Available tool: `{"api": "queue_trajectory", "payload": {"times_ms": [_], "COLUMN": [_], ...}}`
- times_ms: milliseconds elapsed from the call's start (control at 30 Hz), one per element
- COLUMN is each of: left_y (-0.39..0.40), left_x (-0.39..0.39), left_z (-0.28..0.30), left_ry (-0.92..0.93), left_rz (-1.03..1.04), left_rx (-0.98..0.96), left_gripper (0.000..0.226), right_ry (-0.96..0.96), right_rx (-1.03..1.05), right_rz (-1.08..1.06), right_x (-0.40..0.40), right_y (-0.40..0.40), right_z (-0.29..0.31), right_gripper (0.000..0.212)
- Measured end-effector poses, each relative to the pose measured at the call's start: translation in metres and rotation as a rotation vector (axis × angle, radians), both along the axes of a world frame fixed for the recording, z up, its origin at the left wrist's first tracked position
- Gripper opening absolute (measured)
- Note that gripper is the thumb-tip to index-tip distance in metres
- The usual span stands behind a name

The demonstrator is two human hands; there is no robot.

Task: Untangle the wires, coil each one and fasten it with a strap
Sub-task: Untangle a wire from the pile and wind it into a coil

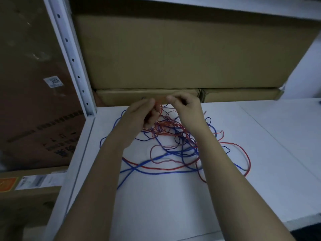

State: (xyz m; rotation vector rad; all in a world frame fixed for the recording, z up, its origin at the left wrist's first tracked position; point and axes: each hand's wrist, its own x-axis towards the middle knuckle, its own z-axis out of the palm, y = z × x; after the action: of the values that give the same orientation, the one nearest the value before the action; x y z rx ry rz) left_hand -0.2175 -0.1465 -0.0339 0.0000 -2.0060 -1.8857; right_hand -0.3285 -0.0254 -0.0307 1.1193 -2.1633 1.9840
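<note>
A loose tangle of red wires [173, 168] and blue wires [156, 173] lies spread on the white shelf surface [260, 153]. Both hands are raised over the far side of the tangle. My left hand [139, 115] has its fingers curled around a bunch of red wire [160, 108] lifted off the pile. My right hand [185, 108] pinches the same red wire just to the right, fingers curled. Strands hang from both hands down into the heap. No strap is visible.
Large cardboard boxes [182, 53] fill the back of the shelf, with flat boxes [147, 96] under them right behind my hands. A white perforated upright [73, 60] stands at the left. More cartons [34, 119] sit beyond the shelf's left edge.
</note>
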Motion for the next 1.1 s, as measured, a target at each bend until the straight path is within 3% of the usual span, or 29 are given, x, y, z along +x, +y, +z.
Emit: {"api": "queue_trajectory", "payload": {"times_ms": [67, 167, 267, 367, 467, 533, 633, 700, 833, 1033, 1100], "left_y": [0.003, 0.0, -0.007, -0.011, -0.007, -0.004, -0.001, -0.001, 0.001, 0.008, 0.009], "left_x": [0.0, -0.015, -0.021, -0.01, -0.001, 0.001, 0.003, 0.004, 0.01, 0.004, 0.0], "left_z": [0.009, 0.018, 0.004, -0.02, -0.031, -0.033, -0.031, -0.024, -0.012, -0.015, -0.02], "left_ry": [0.084, 0.093, -0.099, -0.23, -0.127, -0.182, -0.371, -0.38, -0.226, 0.135, 0.17], "left_rz": [-0.033, 0.136, 0.366, 0.377, 0.435, 0.437, 0.295, 0.289, 0.205, 0.32, 0.41], "left_rx": [0.216, 0.373, 0.008, -0.261, -0.399, -0.599, -0.472, -0.419, -0.066, 0.442, 0.464], "left_gripper": [0.034, 0.033, 0.037, 0.033, 0.017, 0.027, 0.059, 0.063, 0.05, 0.035, 0.03], "right_ry": [-0.033, 0.004, 0.157, 0.322, 0.34, 0.345, 0.292, 0.159, -0.006, -0.172, -0.144], "right_rx": [0.034, 0.247, 0.431, 0.525, 0.522, 0.486, 0.343, 0.202, 0.086, 0.17, 0.275], "right_rz": [0.054, 0.165, 0.202, 0.184, 0.197, 0.206, 0.134, 0.144, 0.202, 0.466, 0.528], "right_x": [0.008, 0.029, 0.042, 0.045, 0.043, 0.04, 0.028, 0.019, 0.007, 0.0, -0.005], "right_y": [-0.006, -0.01, -0.007, 0.003, 0.012, 0.012, 0.009, 0.004, -0.011, -0.023, -0.019], "right_z": [-0.006, -0.022, -0.033, -0.035, -0.033, -0.031, -0.025, -0.023, -0.021, -0.047, -0.062], "right_gripper": [0.014, 0.024, 0.025, 0.022, 0.018, 0.019, 0.014, 0.009, 0.01, 0.02, 0.022]}}
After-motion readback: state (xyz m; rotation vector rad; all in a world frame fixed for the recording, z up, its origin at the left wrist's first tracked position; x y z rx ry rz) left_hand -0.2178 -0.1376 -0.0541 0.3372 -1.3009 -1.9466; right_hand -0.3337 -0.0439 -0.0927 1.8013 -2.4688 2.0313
